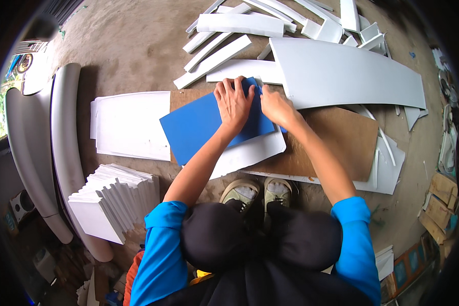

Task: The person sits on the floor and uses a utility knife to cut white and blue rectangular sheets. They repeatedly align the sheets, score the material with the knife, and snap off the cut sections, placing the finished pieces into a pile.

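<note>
"One blue sheet (191, 125); why is the left hand (233, 107) spread on it?"

"Probably to steady it. The right hand (278, 108) curls nearby at the sheet's right edge; I cannot tell what it grips."

"And underneath?"

"White sheet (252, 154), over a brown board (336, 140), likely a flat base."

Obscured areas, head view
Right hand (279, 108): grip contents indistinct. White sheet (255, 154): partly hidden beneath blue sheet (191, 125). Bike (24, 63): cropped, left rim.
</note>
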`<state>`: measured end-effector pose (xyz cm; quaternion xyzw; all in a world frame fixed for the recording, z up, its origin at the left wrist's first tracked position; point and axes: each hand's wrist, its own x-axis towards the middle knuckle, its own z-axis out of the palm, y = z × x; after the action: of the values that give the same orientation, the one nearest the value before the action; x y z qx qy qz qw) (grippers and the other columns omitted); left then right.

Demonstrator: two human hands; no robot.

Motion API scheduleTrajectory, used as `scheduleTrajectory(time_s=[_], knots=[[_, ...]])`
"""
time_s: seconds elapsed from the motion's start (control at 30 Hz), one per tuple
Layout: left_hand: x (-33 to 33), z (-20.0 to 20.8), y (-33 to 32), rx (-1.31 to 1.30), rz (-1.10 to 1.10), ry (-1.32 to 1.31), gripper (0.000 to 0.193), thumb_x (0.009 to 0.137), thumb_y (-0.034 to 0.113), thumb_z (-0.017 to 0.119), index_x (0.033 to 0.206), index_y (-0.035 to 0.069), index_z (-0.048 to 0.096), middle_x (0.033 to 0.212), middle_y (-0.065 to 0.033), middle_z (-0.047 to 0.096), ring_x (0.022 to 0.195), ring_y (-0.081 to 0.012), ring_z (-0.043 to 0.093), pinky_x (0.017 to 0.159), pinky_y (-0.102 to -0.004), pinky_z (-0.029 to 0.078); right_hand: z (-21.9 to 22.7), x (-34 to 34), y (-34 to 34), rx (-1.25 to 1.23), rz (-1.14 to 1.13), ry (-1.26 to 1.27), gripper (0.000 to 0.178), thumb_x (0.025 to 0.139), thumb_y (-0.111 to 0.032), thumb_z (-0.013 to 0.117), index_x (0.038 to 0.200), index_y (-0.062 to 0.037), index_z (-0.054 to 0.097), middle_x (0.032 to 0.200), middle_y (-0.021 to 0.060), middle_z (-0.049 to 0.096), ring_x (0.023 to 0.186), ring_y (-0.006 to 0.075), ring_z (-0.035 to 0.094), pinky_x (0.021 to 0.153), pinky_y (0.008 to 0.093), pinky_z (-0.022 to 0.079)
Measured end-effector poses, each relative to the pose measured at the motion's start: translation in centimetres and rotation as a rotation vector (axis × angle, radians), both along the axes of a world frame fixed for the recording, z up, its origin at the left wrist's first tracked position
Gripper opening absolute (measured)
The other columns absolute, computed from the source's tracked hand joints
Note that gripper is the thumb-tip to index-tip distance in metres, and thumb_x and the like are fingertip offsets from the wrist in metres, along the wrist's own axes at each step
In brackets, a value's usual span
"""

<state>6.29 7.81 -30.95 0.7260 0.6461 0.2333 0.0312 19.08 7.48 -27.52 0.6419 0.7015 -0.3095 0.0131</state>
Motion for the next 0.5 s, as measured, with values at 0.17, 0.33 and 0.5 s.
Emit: scheduleTrajectory(time_s=[0.17,0.33,0.5], knots=[[0.0,0.2,-0.4,-0.014,-0.018,-0.026,0.035,0.081,0.034,0.056,0.106,0.01,0.052,0.097,-0.0138,0.046,0.096,-0.0301,0.042,0.086,-0.0418,0.032,0.8,1.9,-8.1,-0.092,-0.043,0.05,0.022,0.091,-0.02,0.036,0.098,0.0006,0.037,0.069,0.0296,0.057,0.07,0.047,0.057,0.064,0.0547,0.045],[0.0,-0.1,-0.4,0.025,-0.025,-0.011,0.034,0.082,0.035,0.055,0.104,0.01,0.053,0.096,-0.0139,0.046,0.095,-0.0301,0.042,0.085,-0.0421,0.032,1.1,2.9,-14.7,-0.083,-0.034,-0.016,0.018,0.089,-0.016,0.037,0.097,0.0006,0.037,0.065,0.0272,0.058,0.068,0.0438,0.059,0.062,0.0535,0.046],[0.0,-0.1,-0.4,0.05,-0.012,0.016,0.033,0.082,0.036,0.055,0.103,0.011,0.054,0.097,-0.0136,0.047,0.094,-0.03,0.042,0.085,-0.0412,0.033,1.3,3.6,-16.9,-0.072,-0.017,-0.038,0.018,0.088,-0.015,0.039,0.096,0.0008,0.037,0.066,0.0258,0.059,0.068,0.0415,0.06,0.061,0.0505,0.048]])
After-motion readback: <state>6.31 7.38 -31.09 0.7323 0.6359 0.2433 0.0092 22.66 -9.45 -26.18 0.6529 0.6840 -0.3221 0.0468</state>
